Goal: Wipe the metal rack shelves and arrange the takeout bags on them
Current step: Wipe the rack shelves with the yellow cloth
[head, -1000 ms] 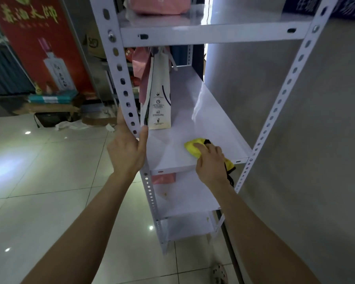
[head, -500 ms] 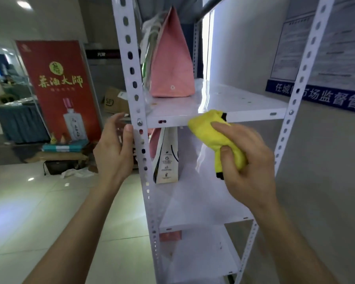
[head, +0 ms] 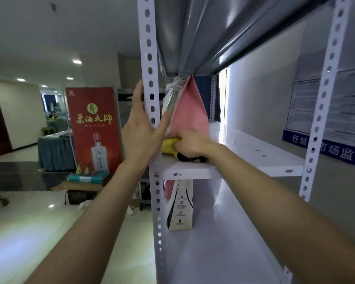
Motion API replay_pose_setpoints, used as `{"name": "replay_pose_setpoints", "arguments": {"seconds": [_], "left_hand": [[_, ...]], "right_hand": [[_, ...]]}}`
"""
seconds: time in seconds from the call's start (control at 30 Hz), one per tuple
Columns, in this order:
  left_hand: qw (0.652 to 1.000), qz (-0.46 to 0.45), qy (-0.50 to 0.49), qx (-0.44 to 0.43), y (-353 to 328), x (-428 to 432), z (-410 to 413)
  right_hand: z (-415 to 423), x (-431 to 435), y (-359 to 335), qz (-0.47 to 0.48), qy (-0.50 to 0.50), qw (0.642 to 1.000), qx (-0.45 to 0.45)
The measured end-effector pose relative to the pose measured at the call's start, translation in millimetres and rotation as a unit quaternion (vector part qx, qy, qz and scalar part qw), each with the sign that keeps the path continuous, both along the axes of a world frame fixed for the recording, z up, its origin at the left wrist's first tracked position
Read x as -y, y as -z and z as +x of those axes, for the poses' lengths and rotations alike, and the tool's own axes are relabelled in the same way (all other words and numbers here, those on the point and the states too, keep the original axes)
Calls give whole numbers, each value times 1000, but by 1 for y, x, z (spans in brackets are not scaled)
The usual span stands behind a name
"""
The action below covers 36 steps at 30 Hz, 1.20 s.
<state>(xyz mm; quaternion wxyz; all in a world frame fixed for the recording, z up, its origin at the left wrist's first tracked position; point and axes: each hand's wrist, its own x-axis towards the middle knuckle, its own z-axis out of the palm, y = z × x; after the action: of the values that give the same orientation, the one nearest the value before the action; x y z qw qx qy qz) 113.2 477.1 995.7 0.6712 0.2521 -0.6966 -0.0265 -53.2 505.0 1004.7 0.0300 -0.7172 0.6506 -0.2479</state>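
Our right hand (head: 190, 143) grips the yellow cloth (head: 169, 145) on the upper shelf (head: 254, 152), at six o'clock of the pink bag (head: 190, 111). Our left hand (head: 140, 138), fingers straight, braces the post (head: 150, 78). Wiping looks unfinished to us, and the bags await arranging.

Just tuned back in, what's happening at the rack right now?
A person is wiping the rack. The left hand is braced against the front-left upright with fingers straight. The right hand grips a yellow cloth pressed on the upper shelf at its front-left corner, right beside a pink takeout bag standing there. A white paper bag stands on the shelf below.
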Motion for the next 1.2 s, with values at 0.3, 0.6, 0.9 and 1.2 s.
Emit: {"name": "replay_pose_setpoints", "arguments": {"seconds": [0.3, 0.6, 0.9, 1.2], "left_hand": [[999, -40, -32, 0, 14, 15, -8], [997, -50, -50, -18, 18, 18, -9], [997, -56, -48, -36, 19, 22, -10], [997, -52, -52, -33, 17, 21, -8]], "right_hand": [[-65, -76, 7, 96, -59, 994, 5], [12, 10, 15, 19, -50, 998, -27], [-77, -81, 9, 62, -63, 993, 76], [-11, -22, 18, 46, -79, 995, 35]]}}
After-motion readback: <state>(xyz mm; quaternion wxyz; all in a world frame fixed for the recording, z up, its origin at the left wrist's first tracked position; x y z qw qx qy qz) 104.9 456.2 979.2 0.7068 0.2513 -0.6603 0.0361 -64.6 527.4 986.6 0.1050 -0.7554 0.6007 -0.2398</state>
